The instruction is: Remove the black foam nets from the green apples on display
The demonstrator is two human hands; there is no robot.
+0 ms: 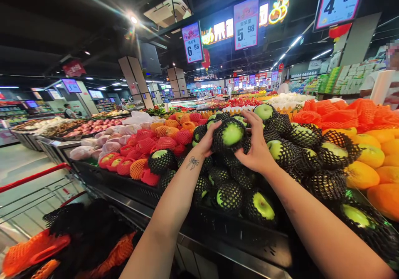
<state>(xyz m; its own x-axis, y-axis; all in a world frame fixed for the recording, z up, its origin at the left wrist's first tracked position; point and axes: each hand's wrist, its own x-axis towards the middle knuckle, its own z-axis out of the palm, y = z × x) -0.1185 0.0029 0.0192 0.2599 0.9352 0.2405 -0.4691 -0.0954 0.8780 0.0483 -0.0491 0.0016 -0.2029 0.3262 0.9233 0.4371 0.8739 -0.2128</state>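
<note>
A green apple [233,134] in a black foam net is raised above the pile, its top bare and facing me. My left hand [208,141] grips it from the left side, fingers mostly hidden behind it. Just to its right is my right hand [256,146], fingers spread and curved, thumb pointing toward the apple's lower edge. Whether that thumb touches the net I cannot tell. Below and around both hands lie more netted green apples [230,196], stacked in a black display tray [215,223].
Left of the apples sit fruits in red and orange nets [146,142]. Oranges [363,174] and loose orange nets [346,113] lie to the right. A cart with a red handle [34,178] stands at lower left, beside discarded foam nets [34,250]. Price signs [246,23] hang overhead.
</note>
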